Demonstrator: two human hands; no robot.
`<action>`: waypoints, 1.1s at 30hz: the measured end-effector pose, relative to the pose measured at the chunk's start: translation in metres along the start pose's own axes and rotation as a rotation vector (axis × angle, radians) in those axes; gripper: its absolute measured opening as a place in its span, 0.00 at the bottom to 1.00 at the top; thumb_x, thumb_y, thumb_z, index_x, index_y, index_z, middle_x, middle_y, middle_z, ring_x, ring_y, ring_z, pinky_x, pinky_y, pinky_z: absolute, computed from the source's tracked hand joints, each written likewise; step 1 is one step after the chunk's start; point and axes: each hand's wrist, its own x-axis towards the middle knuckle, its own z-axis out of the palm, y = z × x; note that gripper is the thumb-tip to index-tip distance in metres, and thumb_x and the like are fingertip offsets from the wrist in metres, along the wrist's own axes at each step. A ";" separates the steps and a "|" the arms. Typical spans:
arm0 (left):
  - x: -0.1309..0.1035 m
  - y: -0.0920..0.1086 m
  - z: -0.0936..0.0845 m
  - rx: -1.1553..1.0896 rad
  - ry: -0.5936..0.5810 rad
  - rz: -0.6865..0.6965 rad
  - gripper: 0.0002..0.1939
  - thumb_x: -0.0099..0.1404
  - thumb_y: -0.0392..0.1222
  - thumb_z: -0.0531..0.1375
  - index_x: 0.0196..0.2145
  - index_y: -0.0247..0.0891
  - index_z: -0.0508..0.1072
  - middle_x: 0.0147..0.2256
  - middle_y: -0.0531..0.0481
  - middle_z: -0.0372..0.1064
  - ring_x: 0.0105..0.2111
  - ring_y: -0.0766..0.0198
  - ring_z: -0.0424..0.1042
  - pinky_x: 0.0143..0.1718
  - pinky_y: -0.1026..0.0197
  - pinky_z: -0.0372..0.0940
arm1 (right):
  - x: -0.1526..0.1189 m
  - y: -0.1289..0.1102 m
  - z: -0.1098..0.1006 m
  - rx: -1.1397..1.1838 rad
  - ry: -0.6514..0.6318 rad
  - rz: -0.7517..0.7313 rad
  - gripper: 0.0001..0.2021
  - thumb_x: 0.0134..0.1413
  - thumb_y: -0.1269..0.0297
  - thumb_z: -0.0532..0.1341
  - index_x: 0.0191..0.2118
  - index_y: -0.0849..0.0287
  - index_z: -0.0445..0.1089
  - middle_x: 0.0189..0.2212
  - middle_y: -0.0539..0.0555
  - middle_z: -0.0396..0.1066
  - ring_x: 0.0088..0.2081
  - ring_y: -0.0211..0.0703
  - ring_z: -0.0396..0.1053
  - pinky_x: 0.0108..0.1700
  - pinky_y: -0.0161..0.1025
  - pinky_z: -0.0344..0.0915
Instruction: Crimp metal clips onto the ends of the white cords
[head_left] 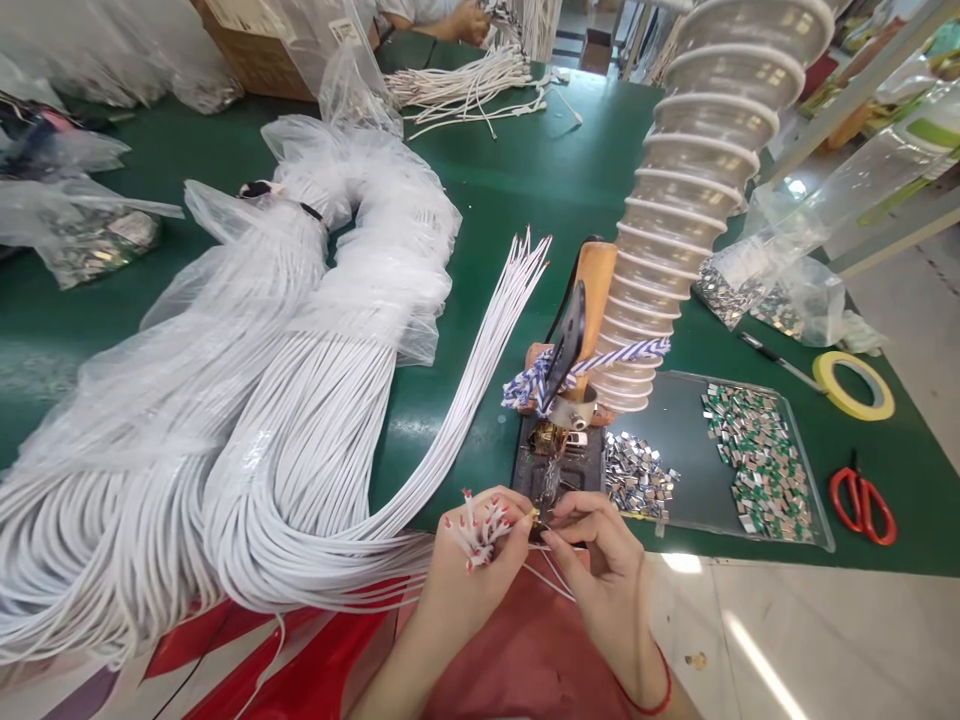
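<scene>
Near one black stand (582, 472), left hand (489, 582) is clasping one wire bundle (480, 538), tips pointing upward; right hand (602, 548) is pinching one indistinct piece (540, 532).

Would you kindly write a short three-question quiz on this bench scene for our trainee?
1. Which hand holds the bunch of red-tipped cables?
2. True or false: the scissors lie inside the tray.
3. What colour is the tape roll: (a) blue, (b) yellow or (c) black?

Key:
1. The left hand.
2. False: the scissors lie outside the tray, on the table.
3. (b) yellow.
</scene>
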 end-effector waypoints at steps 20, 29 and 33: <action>-0.041 -0.021 -0.012 -0.184 -0.365 -0.174 0.18 0.71 0.49 0.55 0.28 0.38 0.73 0.28 0.50 0.71 0.32 0.59 0.70 0.38 0.59 0.62 | -0.028 0.001 -0.018 0.061 -0.329 0.164 0.07 0.68 0.65 0.56 0.46 0.52 0.70 0.31 0.49 0.74 0.31 0.38 0.72 0.34 0.31 0.68; -0.046 -0.019 -0.008 -0.448 -0.514 -0.350 0.25 0.63 0.62 0.61 0.25 0.36 0.68 0.20 0.56 0.61 0.21 0.68 0.60 0.27 0.65 0.57 | -0.034 0.005 -0.023 0.153 -0.375 0.270 0.09 0.69 0.59 0.55 0.46 0.53 0.71 0.29 0.50 0.73 0.30 0.39 0.71 0.31 0.32 0.68; -0.047 -0.017 -0.005 -0.425 -0.492 -0.368 0.25 0.64 0.63 0.59 0.27 0.37 0.74 0.20 0.53 0.68 0.20 0.67 0.64 0.27 0.63 0.61 | -0.031 0.003 -0.032 0.189 -0.381 0.220 0.09 0.68 0.65 0.56 0.48 0.50 0.71 0.33 0.51 0.77 0.32 0.39 0.75 0.33 0.32 0.71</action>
